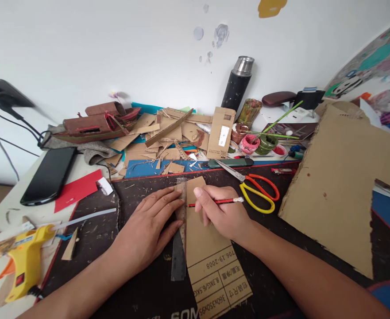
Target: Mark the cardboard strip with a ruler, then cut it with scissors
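Cardboard lies near centre on the mat. My left hand, flat, presses the ruler along its left side; my right hand grips the pencil. Even pressure should prevent slipping.

On my feed, a brown cardboard strip, black print at its near end, lies flat on the dark mat, its far end near the mat's far edge. A clear ruler partly overlaps its left side. A red-and-black pencil points left, tip near the ruler.
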Tool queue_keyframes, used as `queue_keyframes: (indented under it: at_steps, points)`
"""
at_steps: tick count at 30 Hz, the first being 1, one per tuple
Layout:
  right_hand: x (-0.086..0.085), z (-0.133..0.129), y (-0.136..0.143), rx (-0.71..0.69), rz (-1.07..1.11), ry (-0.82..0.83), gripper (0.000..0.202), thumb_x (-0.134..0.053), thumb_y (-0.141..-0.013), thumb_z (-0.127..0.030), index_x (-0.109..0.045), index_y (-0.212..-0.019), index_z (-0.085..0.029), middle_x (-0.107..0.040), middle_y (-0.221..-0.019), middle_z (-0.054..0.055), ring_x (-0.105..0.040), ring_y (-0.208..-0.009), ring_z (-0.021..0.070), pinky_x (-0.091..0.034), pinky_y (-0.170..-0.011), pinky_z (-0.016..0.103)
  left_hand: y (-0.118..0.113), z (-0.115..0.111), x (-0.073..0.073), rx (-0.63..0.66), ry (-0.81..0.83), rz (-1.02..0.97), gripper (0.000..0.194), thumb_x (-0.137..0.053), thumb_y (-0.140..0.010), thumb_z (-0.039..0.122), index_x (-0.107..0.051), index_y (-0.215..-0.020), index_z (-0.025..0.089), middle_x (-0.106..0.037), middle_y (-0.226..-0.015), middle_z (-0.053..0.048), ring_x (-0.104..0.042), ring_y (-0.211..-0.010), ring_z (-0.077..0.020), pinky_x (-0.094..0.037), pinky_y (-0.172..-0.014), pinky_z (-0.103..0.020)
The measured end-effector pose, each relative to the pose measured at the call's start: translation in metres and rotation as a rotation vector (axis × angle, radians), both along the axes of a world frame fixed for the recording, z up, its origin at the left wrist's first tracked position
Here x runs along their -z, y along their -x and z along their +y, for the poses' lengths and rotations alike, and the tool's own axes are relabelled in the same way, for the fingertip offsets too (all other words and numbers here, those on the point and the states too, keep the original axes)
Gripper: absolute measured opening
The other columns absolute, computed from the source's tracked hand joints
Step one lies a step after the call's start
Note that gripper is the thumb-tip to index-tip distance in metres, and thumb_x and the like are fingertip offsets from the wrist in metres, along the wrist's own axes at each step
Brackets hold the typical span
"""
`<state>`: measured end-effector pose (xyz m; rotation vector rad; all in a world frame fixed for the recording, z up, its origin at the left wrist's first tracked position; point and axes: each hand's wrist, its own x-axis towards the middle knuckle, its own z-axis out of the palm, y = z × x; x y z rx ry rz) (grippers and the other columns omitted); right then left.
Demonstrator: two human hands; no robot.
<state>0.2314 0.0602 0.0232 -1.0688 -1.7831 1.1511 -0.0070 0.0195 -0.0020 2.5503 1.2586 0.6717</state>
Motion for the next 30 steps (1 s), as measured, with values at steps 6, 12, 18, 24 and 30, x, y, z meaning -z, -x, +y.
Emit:
queue_keyframes:
  at_steps: [6,12,18,24,30]
  points:
    - [-0.001,0.001,0.0,0.046,0.047,-0.018,0.054,-0.052,-0.115,-0.054,-0.07,-0.076,-0.022,-0.06,-0.05,-0.003,-0.059,-0.044,0.0131,-0.047,-0.054,0.027,-0.001,-0.002,0.0,-0.006,-0.039,0.037,0.041,-0.06,-0.112,0.034,-0.061,-0.15,0.019,-0.068,-0.156,-0.013,-0.056,-0.151,-0.0321,-0.05,-0.123,-0.054]
    - [0.0,0.01,-0.004,0.147,0.187,0.053,0.056,-0.056,-0.111,-0.067,-0.07,-0.081,-0.022,-0.057,-0.05,-0.005,-0.062,-0.045,0.0143,-0.048,-0.051,0.027,-0.004,-0.008,-0.006,-0.068,-0.162,0.105,0.031,-0.062,-0.111,0.038,-0.073,-0.134,0.02,-0.078,-0.134,-0.013,-0.067,-0.132,-0.036,-0.056,-0.11,-0.055]
    - [0.001,0.023,-0.01,0.195,0.228,0.065,0.059,-0.06,-0.105,-0.075,-0.069,-0.08,-0.022,-0.053,-0.048,-0.006,-0.061,-0.043,0.0153,-0.047,-0.05,0.028,-0.013,-0.017,-0.015,0.059,-0.264,0.116,0.022,-0.06,-0.111,0.025,-0.075,-0.128,0.022,-0.081,-0.12,-0.008,-0.073,-0.117,-0.0269,-0.055,-0.108,-0.044]
    - [0.006,0.028,-0.015,0.205,0.267,0.061,0.059,-0.061,-0.105,-0.074,-0.068,-0.08,-0.022,-0.051,-0.048,-0.006,-0.061,-0.043,0.0147,-0.045,-0.047,0.026,-0.034,-0.037,-0.014,0.118,-0.184,0.146,0.034,-0.059,-0.111,0.03,-0.068,-0.141,0.018,-0.078,-0.13,-0.012,-0.072,-0.121,-0.0292,-0.058,-0.109,-0.045]
    - [0.01,0.032,-0.016,0.21,0.263,0.069,0.061,-0.06,-0.103,-0.077,-0.069,-0.08,-0.021,-0.051,-0.047,-0.006,-0.061,-0.043,0.0149,-0.045,-0.046,0.025,-0.049,-0.052,-0.002,0.056,-0.087,0.162,0.053,-0.066,-0.105,0.033,-0.057,-0.156,0.022,-0.062,-0.162,-0.013,-0.054,-0.152,-0.0341,-0.046,-0.127,-0.054]
